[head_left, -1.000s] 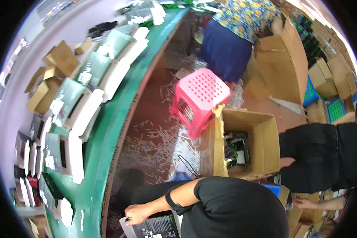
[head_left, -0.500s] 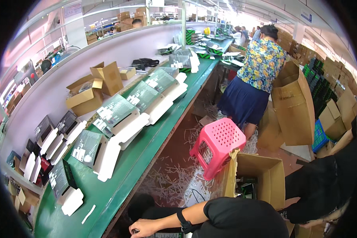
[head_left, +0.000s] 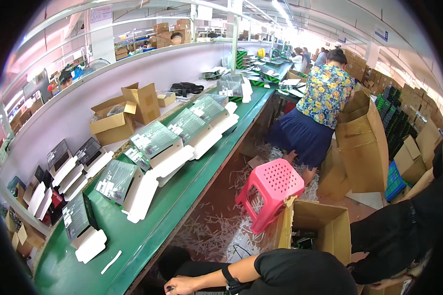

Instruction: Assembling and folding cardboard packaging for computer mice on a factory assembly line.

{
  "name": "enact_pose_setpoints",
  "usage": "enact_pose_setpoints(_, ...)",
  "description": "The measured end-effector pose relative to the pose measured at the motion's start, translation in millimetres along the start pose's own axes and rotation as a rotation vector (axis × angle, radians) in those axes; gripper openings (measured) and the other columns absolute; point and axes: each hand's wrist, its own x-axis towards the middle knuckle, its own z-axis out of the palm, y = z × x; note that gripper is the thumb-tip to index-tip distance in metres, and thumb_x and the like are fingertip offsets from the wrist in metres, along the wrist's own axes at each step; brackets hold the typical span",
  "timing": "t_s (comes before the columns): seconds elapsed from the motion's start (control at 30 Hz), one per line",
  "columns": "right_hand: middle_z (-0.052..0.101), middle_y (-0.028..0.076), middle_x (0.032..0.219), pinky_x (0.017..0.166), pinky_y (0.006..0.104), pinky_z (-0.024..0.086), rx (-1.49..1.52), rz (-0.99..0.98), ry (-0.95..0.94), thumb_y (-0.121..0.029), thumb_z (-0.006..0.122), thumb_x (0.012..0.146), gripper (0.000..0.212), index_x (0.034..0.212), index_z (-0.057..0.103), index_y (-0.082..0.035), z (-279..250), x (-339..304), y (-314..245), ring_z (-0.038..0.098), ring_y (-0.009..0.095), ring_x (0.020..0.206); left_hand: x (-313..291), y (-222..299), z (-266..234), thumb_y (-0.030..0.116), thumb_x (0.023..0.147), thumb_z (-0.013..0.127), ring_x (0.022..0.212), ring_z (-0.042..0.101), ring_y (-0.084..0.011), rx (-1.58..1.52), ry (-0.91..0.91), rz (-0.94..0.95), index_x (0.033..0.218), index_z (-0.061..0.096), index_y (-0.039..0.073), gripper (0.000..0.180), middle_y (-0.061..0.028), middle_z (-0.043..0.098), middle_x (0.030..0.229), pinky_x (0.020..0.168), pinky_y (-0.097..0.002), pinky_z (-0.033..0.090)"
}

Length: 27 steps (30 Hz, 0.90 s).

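Apparently the wearer sits side-on to the bench [head_left: 152,232], arm laid across the near edge of view. Right hand [head_left: 180,285]: fingers curled, tips partly cut off; cannot tell how far open, or whether anything is gripped. Left hand out of view. The hand's nearest thing, a dark sliver [head_left: 210,293], shows just right of it, below the forearm; most lies out of view, so contact is unclear.

Bench, left: boxes [head_left: 77,219] in a slanting row, near to far, white flaps [head_left: 91,246] turned toward the aisle, probably to leave the open ends within reach. Overlapping likely saves room. Loose white strip [head_left: 111,262] beside the nearest.

Right of the bench: pink stool [head_left: 279,181]; nearer, an open carton [head_left: 335,236] with dark items [head_left: 303,240] inside, mouth up, perhaps for easy access. Paper shreds [head_left: 202,231] litter the floor.
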Motion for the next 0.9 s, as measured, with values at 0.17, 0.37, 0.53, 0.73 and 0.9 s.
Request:
enact_pose_setpoints(0.17, 0.077, 0.01, 0.101, 0.082, 0.0388, 0.056, -0.106, 0.093, 0.029, -0.035, 0.065, 0.097, 0.031, 0.104, 0.077, -0.008, 0.1, -10.7, -9.9, 0.073, 0.024, 0.093, -32.9, -101.3, -13.9, 0.022, 0.103, 0.061, 0.092, 0.067, -0.0322, -0.002, 0.022, -0.025, 0.105, 0.072, -0.004, 0.028, -0.0208, 0.069, 0.105, 0.078, -0.0401, 0.057)
enact_pose_setpoints(0.37, 0.078, 0.008, 0.103, 0.083, 0.0363, 0.056, -0.058, -0.12, -0.025, -0.034, 0.063, 0.1, 0.029, 0.103, 0.078, -0.009, 7.5, -9.7, 7.1, 0.072, 0.021, 0.093, -52.9, -190.2, -49.6, 0.02, 0.102, 0.063, 0.092, 0.067, -0.031, 0.039, 0.076, -0.05, 0.105, 0.072, -0.003, 0.025, -0.0192, 0.07, 0.104, 0.079, -0.0388, 0.056)
enact_pose_setpoints(0.53, 0.078, 0.007, 0.102, 0.08, 0.033, 0.056, -0.048, -0.151, -0.023, -0.03, 0.065, 0.101, 0.026, 0.103, 0.079, -0.009, 3.5, -14.2, 19.5, 0.072, 0.018, 0.091, -52.0, -103.7, -14.9, 0.017, 0.101, 0.065, 0.091, 0.067, -0.0299, 0.033, 0.091, -0.08, 0.104, 0.073, -0.003, 0.022, -0.0179, 0.07, 0.102, 0.079, -0.0378, 0.056)
enact_pose_setpoints(0.73, 0.068, 0.005, 0.083, 0.08, 0.0352, 0.047, 0.114, -0.047, -0.048, -0.039, 0.06, 0.103, 0.041, 0.091, 0.073, -0.002, 1.8, 2.8, 18.6, 0.061, 0.014, 0.083, 25.1, 145.2, 25.7, 0.015, 0.101, 0.066, 0.091, 0.067, -0.0289, 0.065, 0.121, -0.095, 0.104, 0.073, -0.003, 0.019, -0.0166, 0.071, 0.101, 0.079, -0.0367, 0.056)
enact_pose_setpoints(0.9, 0.069, 0.008, 0.089, 0.083, 0.0343, 0.048, 0.058, 0.022, -0.09, -0.034, 0.059, 0.103, 0.037, 0.093, 0.074, -0.003, 0.0, -3.2, -2.2, 0.063, 0.017, 0.087, 24.4, 148.4, 25.9, 0.01, 0.096, 0.072, 0.085, 0.066, -0.0223, 0.046, 0.189, -0.06, 0.102, 0.074, -0.001, 0.012, -0.0106, 0.072, 0.097, 0.08, -0.0331, 0.054)
